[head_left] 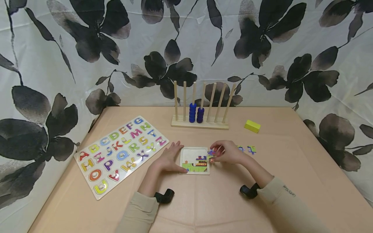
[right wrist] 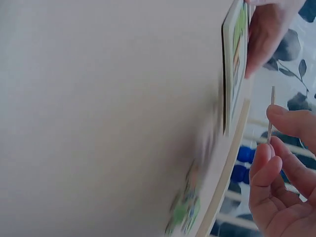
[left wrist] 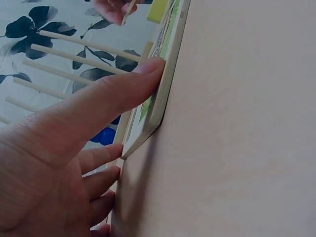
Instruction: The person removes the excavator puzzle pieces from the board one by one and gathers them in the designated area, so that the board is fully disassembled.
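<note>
A square puzzle tray [head_left: 194, 149] with a pale frame lies on the table, its lower part filled with a green and train-like picture. My left hand [head_left: 169, 160] rests at the tray's left side, thumb pressing the frame near the lower left corner and fingers stretched along the edge. My right hand [head_left: 228, 152] pinches a thin jigsaw piece [right wrist: 271, 116] between thumb and fingers, just off the tray's right edge. In the right wrist view the piece is edge-on, above the table surface. Beyond the right hand lie loose jigsaw pieces [head_left: 251, 149].
An alphabet board [head_left: 100, 155] with colourful letters lies at the left. Behind the tray stands a wooden peg rack [head_left: 201, 124] with blue beads [head_left: 192, 113] on two pegs. A yellow block [head_left: 252, 126] sits at the back right. Floral cloth [head_left: 215, 48] hangs behind the table.
</note>
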A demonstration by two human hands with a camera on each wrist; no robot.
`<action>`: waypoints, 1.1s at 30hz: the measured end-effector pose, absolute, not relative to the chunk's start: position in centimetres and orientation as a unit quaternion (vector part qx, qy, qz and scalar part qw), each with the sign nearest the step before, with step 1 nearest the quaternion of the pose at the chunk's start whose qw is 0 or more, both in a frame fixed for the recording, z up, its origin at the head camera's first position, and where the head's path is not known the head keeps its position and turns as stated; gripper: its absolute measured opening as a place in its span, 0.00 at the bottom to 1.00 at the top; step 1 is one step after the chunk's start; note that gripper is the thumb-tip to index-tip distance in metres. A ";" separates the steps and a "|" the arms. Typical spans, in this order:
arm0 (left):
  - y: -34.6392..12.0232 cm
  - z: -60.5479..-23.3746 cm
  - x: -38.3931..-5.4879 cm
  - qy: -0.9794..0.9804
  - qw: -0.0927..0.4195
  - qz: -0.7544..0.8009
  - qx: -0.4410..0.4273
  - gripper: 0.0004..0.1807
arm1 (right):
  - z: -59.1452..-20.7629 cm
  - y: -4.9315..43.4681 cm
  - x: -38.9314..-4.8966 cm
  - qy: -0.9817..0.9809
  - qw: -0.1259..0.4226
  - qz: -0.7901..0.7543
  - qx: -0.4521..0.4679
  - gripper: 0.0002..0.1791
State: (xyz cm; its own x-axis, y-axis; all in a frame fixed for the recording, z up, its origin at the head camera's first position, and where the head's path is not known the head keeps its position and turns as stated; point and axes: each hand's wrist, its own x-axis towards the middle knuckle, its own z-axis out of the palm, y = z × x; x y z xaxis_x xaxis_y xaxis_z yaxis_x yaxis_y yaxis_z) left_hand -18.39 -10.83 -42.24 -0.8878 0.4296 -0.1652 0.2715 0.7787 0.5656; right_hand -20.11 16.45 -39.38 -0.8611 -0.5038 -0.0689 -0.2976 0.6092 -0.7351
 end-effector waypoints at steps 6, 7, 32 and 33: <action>-10.8 -42.2 -18.4 0.932 0.147 0.274 0.188 0.56 | -39.1 19.1 -19.7 0.895 0.120 -0.373 -0.215 0.22; -10.8 -42.3 -18.4 0.932 0.147 0.273 0.187 0.56 | -39.1 19.6 -19.7 0.895 0.115 -0.372 -0.217 0.22; -10.8 -42.3 -18.4 0.929 0.150 0.284 0.182 0.56 | -40.3 25.9 -19.0 0.913 0.132 -0.339 -0.187 0.20; -10.8 -42.3 -18.4 0.929 0.150 0.285 0.182 0.56 | -40.4 25.9 -19.0 0.914 0.134 -0.334 -0.188 0.20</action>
